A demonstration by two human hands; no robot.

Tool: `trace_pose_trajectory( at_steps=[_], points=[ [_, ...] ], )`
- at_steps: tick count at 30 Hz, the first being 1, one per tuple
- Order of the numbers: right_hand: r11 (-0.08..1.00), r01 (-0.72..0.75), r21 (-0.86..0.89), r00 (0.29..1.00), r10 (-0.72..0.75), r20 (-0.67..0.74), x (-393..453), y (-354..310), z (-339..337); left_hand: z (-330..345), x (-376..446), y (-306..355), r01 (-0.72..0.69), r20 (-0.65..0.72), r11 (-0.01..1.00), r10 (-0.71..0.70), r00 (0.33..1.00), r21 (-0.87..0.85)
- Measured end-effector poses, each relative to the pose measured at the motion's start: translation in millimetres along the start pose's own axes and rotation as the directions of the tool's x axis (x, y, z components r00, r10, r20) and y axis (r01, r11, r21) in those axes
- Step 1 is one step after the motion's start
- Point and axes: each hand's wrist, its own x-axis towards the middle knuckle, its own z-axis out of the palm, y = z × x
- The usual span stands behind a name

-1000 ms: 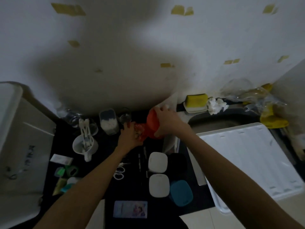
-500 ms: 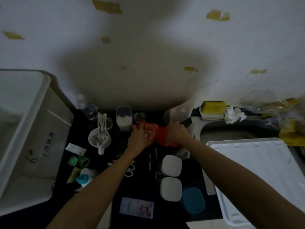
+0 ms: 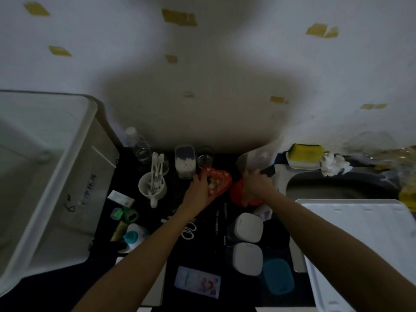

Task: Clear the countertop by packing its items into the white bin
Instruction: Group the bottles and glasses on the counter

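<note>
White bin, big smooth plastic tub, open, at left edge of dark surface. Heart-shaped red lid, glossy with printed picture, now separated from red base; a second ago the two were held together. Left hand grip pinches lid; right hand grip curls over base. Both right of bin, not packed.
</note>
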Motion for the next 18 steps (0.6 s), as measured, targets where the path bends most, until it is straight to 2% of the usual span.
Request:
trace_pose_trajectory(
  at_steps=[3, 7, 10, 12, 15, 16, 18],
  points=[
    [0.999, -0.017, -0.035, 1.000, 0.017, 0.001, 0.5, -3.8, 5.4, -23.3, -11.8, 8.2, -0.061, -0.015, 0.997, 0.061, 0.998, -0.038],
    [1.000, -0.028, 0.012, 0.998, 0.028, -0.057, 0.8, -14.3, 8.2, -67.7, -25.7, 18.9, -0.118, -0.185, 0.993, 0.113, 0.976, -0.021],
    [0.998, -0.048, 0.028, 0.995, 0.050, -0.085, -0.5, -20.6, 10.4, -107.8, -32.3, 18.8, -0.130, -0.206, 0.990, 0.114, 0.972, -0.064],
    [0.998, -0.030, 0.052, 0.997, 0.034, -0.070, -4.1, -20.9, 9.3, -140.6, -34.4, 9.4, -0.120, -0.278, 0.990, 0.094, 0.956, -0.077],
    [0.996, 0.050, 0.075, 0.980, -0.035, -0.198, -8.9, -16.7, -0.6, -188.5, -28.3, -23.2, -0.041, -0.443, 0.997, 0.069, 0.894, 0.072],
    [0.995, 0.073, 0.062, 0.964, -0.054, -0.262, -10.7, -17.2, -8.2, -201.5, -23.8, -37.0, 0.014, -0.455, 0.991, 0.050, 0.889, 0.137],
    [0.995, 0.103, 0.017, 0.945, -0.092, -0.315, -13.1, -24.9, -25.1, -217.2, -12.3, -61.0, 0.118, -0.385, 0.970, -0.028, 0.923, 0.213]
  ],
)
